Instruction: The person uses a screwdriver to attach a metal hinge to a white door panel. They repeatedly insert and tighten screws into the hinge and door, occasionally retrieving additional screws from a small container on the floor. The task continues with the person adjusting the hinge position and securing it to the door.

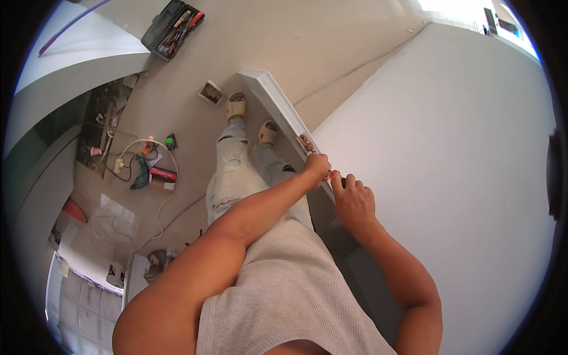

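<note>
A white door panel (273,98) runs up beside my legs, with a brassy metal fitting (305,143) set into a cutout in its edge. My left hand (318,170) is closed just below that fitting, at the panel's edge; what its fingers hold is hidden. My right hand (355,201) grips a screwdriver (344,182) with a red and black handle, its front end pointing toward my left hand. The tip is hidden behind my fingers.
An open toolbox (173,28) lies on the floor at upper left, near a small box (210,92). Cords, a tape measure (171,142), a red box (163,174) and power strip (118,165) lie left. A large white surface (455,154) fills the right.
</note>
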Available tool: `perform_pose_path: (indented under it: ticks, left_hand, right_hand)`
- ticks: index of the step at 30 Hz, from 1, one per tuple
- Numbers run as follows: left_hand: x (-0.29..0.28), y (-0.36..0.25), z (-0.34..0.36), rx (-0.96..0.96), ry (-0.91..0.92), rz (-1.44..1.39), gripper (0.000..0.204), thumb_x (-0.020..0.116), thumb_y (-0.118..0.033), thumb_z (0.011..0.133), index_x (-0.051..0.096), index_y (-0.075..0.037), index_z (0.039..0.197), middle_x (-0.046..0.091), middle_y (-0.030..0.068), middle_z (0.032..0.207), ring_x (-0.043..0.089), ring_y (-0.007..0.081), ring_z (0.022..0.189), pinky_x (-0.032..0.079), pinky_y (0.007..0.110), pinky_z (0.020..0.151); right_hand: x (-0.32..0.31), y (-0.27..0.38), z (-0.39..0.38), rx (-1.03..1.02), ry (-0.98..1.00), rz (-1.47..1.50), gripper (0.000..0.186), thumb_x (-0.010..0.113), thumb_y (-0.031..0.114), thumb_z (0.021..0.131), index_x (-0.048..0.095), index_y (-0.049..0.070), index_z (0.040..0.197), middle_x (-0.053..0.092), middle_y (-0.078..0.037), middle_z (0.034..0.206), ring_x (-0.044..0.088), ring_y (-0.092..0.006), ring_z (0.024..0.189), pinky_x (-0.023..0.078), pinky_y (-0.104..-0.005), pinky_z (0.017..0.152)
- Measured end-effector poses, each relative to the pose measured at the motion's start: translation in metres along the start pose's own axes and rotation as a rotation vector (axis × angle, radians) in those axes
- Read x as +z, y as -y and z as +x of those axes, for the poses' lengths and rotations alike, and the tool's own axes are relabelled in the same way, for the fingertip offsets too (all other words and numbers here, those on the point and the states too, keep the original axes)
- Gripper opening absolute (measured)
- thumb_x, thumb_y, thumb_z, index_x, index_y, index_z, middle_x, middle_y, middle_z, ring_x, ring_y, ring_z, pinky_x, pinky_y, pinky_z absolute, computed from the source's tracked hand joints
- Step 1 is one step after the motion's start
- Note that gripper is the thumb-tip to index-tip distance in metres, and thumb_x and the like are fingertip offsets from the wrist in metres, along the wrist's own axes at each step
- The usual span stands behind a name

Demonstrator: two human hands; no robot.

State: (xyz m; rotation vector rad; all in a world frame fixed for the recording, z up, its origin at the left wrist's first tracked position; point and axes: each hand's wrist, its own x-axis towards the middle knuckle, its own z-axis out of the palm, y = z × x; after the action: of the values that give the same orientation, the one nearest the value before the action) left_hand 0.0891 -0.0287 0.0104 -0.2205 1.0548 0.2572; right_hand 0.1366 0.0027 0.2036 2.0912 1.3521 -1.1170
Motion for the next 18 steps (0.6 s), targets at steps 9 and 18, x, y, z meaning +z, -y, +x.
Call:
perform_pose_path:
  ticks: [9,18]
  left_hand:
    - [0.001,0.002,-0.005,-0.005,-0.015,-0.097,0.021,0.045,-0.011,0.092,0.045,-0.008,0.071,0.042,0.0004,0.054,0.033,0.0105,0.039,0.022,0.030,0.036]
    - [-0.011,-0.008,-0.006,-0.040,0.132,-0.039,0.019,0.046,-0.013,0.089,0.052,-0.010,0.072,0.049,0.0032,0.061,0.044,0.0146,0.049,0.036,0.032,0.043]
  right_hand:
    - [-0.016,-0.007,0.021,0.444,0.303,0.679,0.035,0.062,0.026,0.090,0.051,0.003,0.113,0.059,-0.014,0.084,0.058,-0.0209,0.057,0.049,-0.0372,0.053]
    - [-0.015,-0.021,0.031,0.765,0.411,1.230,0.033,0.059,0.027,0.091,0.049,0.007,0.115,0.057,-0.011,0.083,0.051,-0.0168,0.047,0.041,-0.0309,0.042]
